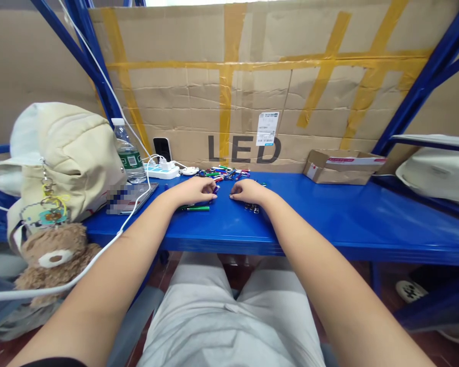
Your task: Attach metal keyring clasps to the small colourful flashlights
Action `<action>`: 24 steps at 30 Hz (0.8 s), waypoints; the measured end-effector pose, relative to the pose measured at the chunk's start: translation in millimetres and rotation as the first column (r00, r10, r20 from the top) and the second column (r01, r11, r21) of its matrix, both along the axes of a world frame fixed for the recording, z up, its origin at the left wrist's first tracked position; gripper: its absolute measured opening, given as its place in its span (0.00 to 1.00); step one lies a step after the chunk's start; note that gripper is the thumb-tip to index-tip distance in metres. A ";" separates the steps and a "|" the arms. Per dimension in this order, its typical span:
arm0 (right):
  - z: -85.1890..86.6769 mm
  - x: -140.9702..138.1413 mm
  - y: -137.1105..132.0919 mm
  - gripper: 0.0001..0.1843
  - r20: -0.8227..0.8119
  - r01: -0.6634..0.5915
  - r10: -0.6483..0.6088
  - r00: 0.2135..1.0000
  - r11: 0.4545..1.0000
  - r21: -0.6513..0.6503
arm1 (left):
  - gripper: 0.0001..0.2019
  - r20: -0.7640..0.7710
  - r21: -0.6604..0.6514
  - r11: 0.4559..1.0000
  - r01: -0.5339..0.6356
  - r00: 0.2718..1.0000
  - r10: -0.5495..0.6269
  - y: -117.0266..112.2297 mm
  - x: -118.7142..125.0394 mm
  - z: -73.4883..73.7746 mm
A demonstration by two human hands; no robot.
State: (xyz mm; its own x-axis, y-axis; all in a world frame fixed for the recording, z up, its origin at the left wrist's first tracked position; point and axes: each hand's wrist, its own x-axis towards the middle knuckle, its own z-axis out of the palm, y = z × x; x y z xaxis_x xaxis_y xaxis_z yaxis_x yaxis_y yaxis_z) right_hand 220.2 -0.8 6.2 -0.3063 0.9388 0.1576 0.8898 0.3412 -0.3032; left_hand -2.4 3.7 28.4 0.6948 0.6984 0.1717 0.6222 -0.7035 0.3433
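Observation:
My left hand (194, 190) is closed in a pinch above the blue table (309, 214), with a small purple and white piece (216, 189) at its fingertips. Facing it across a narrow gap, my right hand (250, 191) has thumb and fingers pressed together; whatever they hold is too small to make out. Beneath the left wrist lies a green pen-like stick (198, 208). Several small shiny metal parts (253, 208) rest under my right hand. Just beyond both hands spreads a pile of small coloured sticks (229, 172) in red, green, blue and black.
At the left stand a cream bag (72, 158) with a teddy bear (57, 252), a water bottle (129, 153) and a power strip (162, 171). A white cable (137, 200) crosses the left arm. An open cardboard box (342, 168) sits back right; a cardboard wall (176, 102) closes the rear.

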 end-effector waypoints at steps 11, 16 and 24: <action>10.7 -13.0 -10.0 0.09 -0.367 -0.069 0.192 0.910 0.944 0.323 | 0.14 0.035 0.000 1.000 0.021 0.999 -0.021 3.4 2.0 -3.6; 8.3 -16.6 -10.2 0.09 -0.421 -0.156 0.280 0.863 0.939 0.305 | 0.13 0.047 0.008 1.000 0.020 0.999 -0.020 2.9 2.7 -4.2; 0.3 -16.3 -3.0 0.11 -0.413 -0.222 0.334 0.847 0.929 0.295 | 0.13 0.064 -0.002 1.000 0.025 0.998 -0.025 3.4 4.1 -5.2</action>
State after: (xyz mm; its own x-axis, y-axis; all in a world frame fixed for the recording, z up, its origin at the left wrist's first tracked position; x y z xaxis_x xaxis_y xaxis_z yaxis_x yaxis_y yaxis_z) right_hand 203.8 -3.9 6.5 -0.3921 0.7452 0.5394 0.5319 0.6620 -0.5280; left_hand 1.7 7.1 23.2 0.7001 0.6812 0.2140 0.5810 -0.7177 0.3839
